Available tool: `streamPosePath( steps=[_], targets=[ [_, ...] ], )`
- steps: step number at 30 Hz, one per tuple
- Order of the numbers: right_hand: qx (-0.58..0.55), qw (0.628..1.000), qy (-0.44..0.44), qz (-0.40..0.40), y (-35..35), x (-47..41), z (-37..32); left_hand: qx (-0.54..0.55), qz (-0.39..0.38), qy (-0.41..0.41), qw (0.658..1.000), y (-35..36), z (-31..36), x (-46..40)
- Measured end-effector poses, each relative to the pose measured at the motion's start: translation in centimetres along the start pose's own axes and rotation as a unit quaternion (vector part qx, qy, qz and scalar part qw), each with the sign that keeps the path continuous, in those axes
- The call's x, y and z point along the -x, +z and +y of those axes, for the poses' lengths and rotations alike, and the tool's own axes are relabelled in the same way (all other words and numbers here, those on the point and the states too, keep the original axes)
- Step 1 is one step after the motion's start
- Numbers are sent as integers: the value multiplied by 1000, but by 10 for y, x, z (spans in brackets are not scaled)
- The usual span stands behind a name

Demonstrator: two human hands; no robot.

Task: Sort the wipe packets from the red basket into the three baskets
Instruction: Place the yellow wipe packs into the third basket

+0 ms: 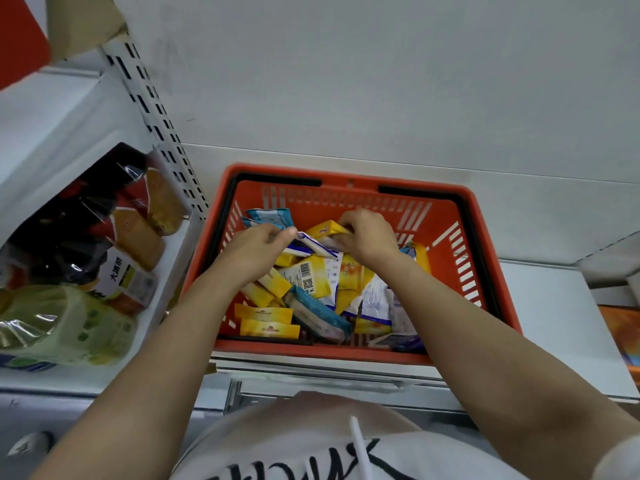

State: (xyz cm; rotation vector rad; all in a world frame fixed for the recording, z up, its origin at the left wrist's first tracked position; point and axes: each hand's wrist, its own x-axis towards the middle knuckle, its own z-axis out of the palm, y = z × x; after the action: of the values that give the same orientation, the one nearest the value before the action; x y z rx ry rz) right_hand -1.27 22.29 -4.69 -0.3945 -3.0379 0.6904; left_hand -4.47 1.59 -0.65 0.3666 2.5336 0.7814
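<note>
Hands in red basket (467, 233), left hand (258, 244) pinching white packet (311, 244), right hand (369, 233) gripping yellow packet (327, 228)

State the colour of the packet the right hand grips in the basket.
Yellow: the right hand grips a yellow packet, seen in the head view.
</note>
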Motion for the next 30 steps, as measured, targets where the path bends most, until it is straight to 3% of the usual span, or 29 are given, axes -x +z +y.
streamPosePath(
  steps=[3,6,8,10,12,13,16,18,21,23,24,26,30],
  targets=[
    [-78,988,-42,126,-20,17,-3,57,83,6,995,-4,6,1],
    [-152,952,-167,206,-37,42,-17,266,23,-19,963,-4,21,-8],
    [-174,942,-224,179,-34,55,-22,383,-32,-54,921,2,30,-12],
    [-198,950,-234,53,-33,66,-21,398,-11,-65,915,10,30,-18],
    [-288,935,-175,-110,-45,74,-18,390,10,-62,919,13,25,-21],
    [-368,910,-126,-147,-52,75,-16,394,5,-58,917,13,21,-23],
    [-479,868,77,-108,-55,67,-9,407,-27,-30,913,10,18,-25],
    [-508,833,155,-158,-49,61,-10,395,-48,4,917,10,22,-22],
    [-572,785,183,-151,-43,54,-11,319,-35,18,947,7,25,-17],
    [-574,783,216,-105,-44,51,-4,113,-1,-4,994,-1,18,-15],
    [-573,780,236,-94,-44,50,1,-15,-3,-33,999,-6,12,-15],
    [-570,773,260,-95,-45,51,10,-182,-72,-84,977,-8,7,-13],
    [-530,793,267,-138,-39,53,9,-258,-158,-111,947,-4,13,-11]
  ],
)
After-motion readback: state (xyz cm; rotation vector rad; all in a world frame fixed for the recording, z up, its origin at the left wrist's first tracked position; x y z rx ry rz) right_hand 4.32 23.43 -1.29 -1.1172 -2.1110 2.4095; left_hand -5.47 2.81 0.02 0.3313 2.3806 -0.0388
